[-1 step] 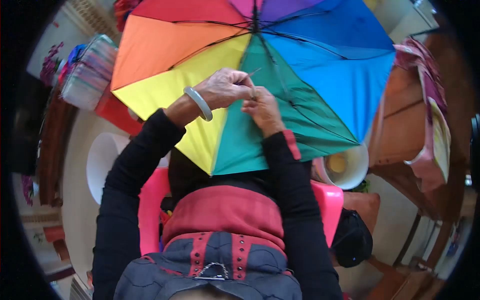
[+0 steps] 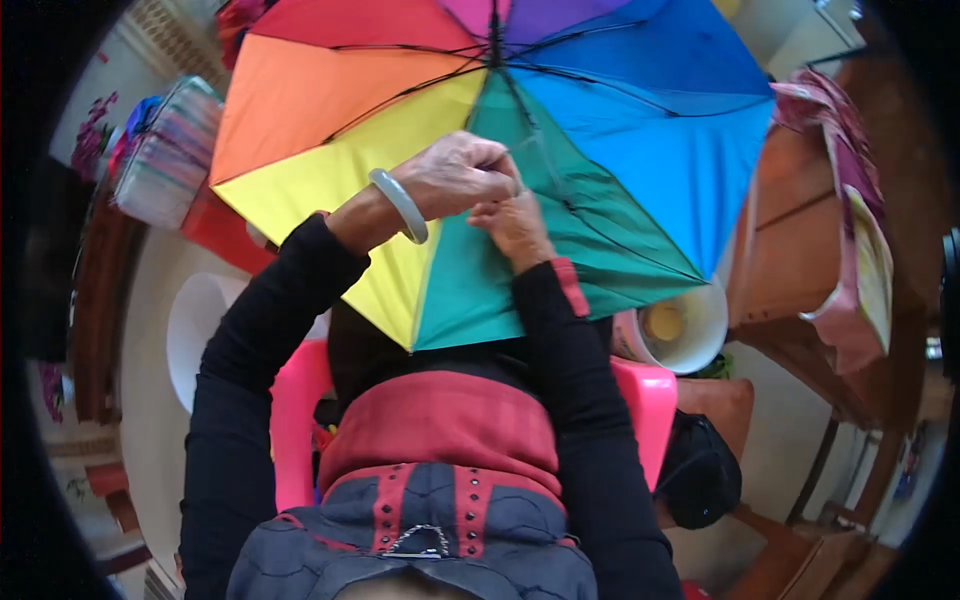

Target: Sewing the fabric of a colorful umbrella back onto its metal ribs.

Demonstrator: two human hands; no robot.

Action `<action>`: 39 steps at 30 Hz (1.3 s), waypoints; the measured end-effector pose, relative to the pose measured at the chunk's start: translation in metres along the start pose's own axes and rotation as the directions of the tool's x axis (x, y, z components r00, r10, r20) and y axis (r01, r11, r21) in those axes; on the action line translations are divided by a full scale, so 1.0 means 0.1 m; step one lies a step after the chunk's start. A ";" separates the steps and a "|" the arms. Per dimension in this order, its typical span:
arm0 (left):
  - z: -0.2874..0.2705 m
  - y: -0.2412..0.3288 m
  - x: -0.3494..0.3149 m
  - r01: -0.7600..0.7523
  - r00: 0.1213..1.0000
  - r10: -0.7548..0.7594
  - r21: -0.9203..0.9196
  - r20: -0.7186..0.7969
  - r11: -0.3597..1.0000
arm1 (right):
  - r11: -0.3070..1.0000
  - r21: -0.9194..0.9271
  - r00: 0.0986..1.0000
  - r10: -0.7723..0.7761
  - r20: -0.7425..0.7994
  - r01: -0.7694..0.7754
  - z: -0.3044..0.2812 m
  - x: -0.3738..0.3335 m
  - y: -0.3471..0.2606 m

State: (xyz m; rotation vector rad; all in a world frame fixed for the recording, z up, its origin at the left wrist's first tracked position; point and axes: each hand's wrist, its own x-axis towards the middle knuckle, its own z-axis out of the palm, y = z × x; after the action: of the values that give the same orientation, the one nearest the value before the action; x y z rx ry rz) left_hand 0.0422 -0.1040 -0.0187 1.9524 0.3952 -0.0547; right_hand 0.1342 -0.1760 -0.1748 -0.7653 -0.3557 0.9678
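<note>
From afar I see the left hand (image 2: 462, 178), fingers drawn together, contents hidden; beneath both hands, the umbrella (image 2: 540, 130), already spread; then the right hand (image 2: 514, 228), grip unclear. What's left, I can't judge.

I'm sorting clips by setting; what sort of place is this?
Probably a room in a home, though a small workshop can't be ruled out: purple flowers, a pink chair and cloth draped over brown furniture.
</note>
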 end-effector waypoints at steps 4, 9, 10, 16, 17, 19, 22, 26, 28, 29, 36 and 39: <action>0.84 0.84 0.45 -0.635 0.767 0.601 0.127 0.225 0.762 | 0.475 -0.680 0.715 -0.692 0.104 0.559 -0.97 0.41 0.46; 1.44 1.26 0.65 -0.634 0.767 0.619 0.345 0.170 0.692 | 0.589 -0.530 0.787 -0.527 0.320 0.610 -0.52 0.39 0.29; 1.52 1.34 0.68 -0.634 0.765 0.624 0.354 0.160 0.687 | 0.614 -0.494 0.788 -0.481 0.384 0.615 -0.35 0.34 0.19; 2.34 1.52 0.94 -0.624 0.777 0.620 0.273 0.114 0.732 | 0.985 -0.003 0.981 0.174 -0.088 -0.175 -0.05 0.02 -0.33; 2.41 1.52 0.96 -0.641 0.755 0.650 0.309 0.090 0.702 | 0.983 0.010 0.979 0.183 -0.089 -0.183 -0.03 0.01 -0.35; 2.52 1.56 1.01 -0.648 0.754 0.644 0.307 0.130 0.697 | 0.985 0.012 0.982 0.171 -0.084 -0.171 -0.05 0.02 -0.37; 2.65 1.58 1.08 -0.652 0.756 0.625 0.309 0.196 0.692 | 0.987 0.014 0.985 0.159 -0.062 -0.159 -0.09 0.02 -0.38; 2.78 1.56 1.14 -0.704 0.710 0.660 0.246 0.243 0.667 | 0.988 0.013 0.987 0.154 -0.033 -0.154 -0.15 0.02 -0.42; 2.80 1.54 1.12 -0.725 0.688 0.656 0.248 0.310 0.643 | 0.989 0.010 0.988 0.150 -0.033 -0.150 -0.16 0.02 -0.43; 2.80 1.54 1.11 -0.735 0.675 0.652 0.248 0.344 0.631 | 0.989 0.009 0.988 0.148 -0.033 -0.147 -0.15 0.01 -0.44; 2.74 1.59 1.07 -0.759 0.652 0.681 0.279 0.334 0.589 | 0.988 0.011 0.988 0.153 -0.031 -0.153 -0.04 0.00 -0.51; 2.57 1.60 1.05 -0.752 0.659 0.691 0.301 0.297 0.587 | 0.986 0.025 0.986 0.166 -0.011 -0.165 0.06 0.03 -0.53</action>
State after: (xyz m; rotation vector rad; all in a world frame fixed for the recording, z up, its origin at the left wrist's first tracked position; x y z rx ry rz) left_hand 0.2260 -0.3662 -0.0046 2.3634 -0.6036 0.2751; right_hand 0.1638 -0.1890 -0.1324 -0.7881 -0.2713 1.1205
